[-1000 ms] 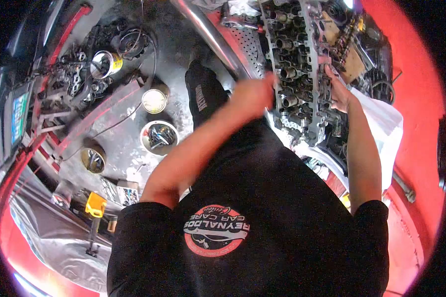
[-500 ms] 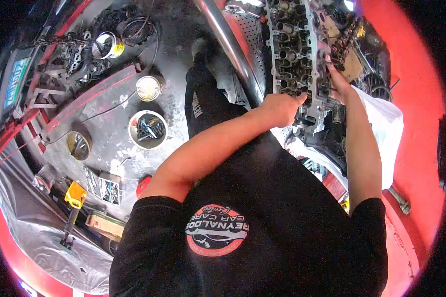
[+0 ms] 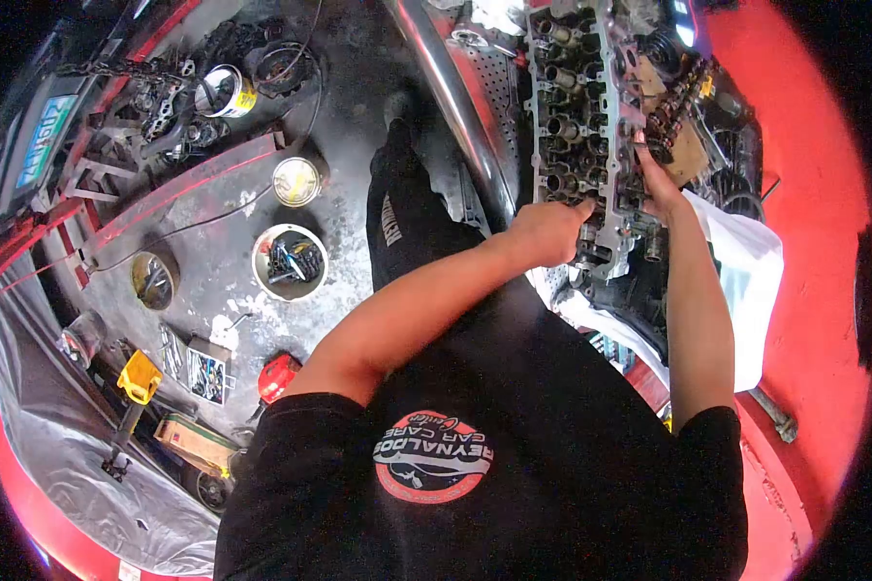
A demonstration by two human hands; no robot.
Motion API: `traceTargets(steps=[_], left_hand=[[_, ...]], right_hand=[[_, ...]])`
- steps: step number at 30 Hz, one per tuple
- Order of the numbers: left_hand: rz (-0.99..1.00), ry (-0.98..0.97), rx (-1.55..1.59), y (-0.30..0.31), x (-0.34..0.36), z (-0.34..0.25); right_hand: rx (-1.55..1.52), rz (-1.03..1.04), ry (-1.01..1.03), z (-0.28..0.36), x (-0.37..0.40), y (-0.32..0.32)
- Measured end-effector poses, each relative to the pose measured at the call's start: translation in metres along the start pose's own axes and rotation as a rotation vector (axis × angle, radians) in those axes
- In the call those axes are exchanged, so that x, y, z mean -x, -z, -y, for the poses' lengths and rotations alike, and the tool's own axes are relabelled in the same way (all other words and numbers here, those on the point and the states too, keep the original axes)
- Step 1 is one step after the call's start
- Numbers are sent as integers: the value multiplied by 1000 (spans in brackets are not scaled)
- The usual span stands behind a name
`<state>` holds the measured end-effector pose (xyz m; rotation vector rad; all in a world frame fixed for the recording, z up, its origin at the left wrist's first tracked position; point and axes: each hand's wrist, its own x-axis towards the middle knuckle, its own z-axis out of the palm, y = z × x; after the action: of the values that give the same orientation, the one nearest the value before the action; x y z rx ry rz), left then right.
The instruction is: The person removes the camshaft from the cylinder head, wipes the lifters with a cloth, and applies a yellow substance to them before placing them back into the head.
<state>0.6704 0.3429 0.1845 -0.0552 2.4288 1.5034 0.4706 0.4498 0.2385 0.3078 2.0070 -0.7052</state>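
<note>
- Cylinder head lies beside chrome tube;
- likely heavy, rigid, oil-slick; best held by outer edges;
- left hand curls at its near end; right hand lies along its side; I cannot tell either grip's closure.

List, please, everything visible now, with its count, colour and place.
cylinder head: one, grey, upper right
loose parts: uncountable, mostly dark, upper left and right
chrome bar: one, silver, upper centre
sheet: one, white, right
round containers: four, mixed colours, left of centre
yellow object: one, yellow, lower left
red object: one, red, lower left
cardboard box: one, brown, lower left
cover: one, silvery, lower-left edge
licence plate: one, white-green, left edge
shirt: one, black, bottom centre
trouser leg: one, black, centre
left hand: one, bare, at cylinder head's near end
right hand: one, bare, at cylinder head's right side
</note>
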Motion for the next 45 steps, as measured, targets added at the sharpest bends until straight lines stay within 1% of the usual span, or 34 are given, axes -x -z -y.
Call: traceTargets(steps=[3,4,6,8,10,13,16,19,22,25,28,31,32,34,35,37,38,41,42,43,45], left_hand=[[-131,69,75,4,0,2],[-129,57,86,5,-2,3],[-123,30,108,3,-12,7],[-126,4,128,-3,-20,10],[-136,-16,143,-11,-28,16],[-157,-44,150,-12,-26,19],[-18,46,138,1,-23,13],[-15,54,121,4,-22,12],[-20,44,110,10,-17,9],[-98,20,170,10,-8,13],[-183,83,272,10,10,27],[-214,155,341,8,22,46],[-261,149,279,0,21,56],[-265,192,347,-1,23,63],[-269,213,381,0,23,65],[-262,238,354,7,20,61],[-256,245,339,7,18,60],[-306,173,384,-4,11,56],[-227,215,328,1,9,45],[-274,214,337,-5,6,42],[-375,206,352,-24,-4,45]], right_hand=[[-76,158,34,-8,-14,7],[-28,115,21,-9,-14,10],[16,34,10,-22,-43,21],[10,19,12,-30,-53,30],[-45,73,29,-10,-15,7],[-110,116,31,-18,-26,12],[-126,84,41,-16,-23,8],[-103,96,37,-22,-35,16],[-24,-82,10,-3,-5,-4],[-27,-11,-3,-6,-13,3],[-89,87,3,-21,-35,15],[-46,77,22,-25,-40,24],[-66,51,56,-28,-42,26],[-101,1,121,-42,-52,27],[-78,9,111,-48,-65,33],[-44,22,78,-66,-91,53],[-17,-24,97,-50,-68,39],[101,-167,170,-80,-114,62],[129,-188,161,-68,-92,51],[158,-210,151,-55,-68,38],[96,-139,136,-55,-73,41]])
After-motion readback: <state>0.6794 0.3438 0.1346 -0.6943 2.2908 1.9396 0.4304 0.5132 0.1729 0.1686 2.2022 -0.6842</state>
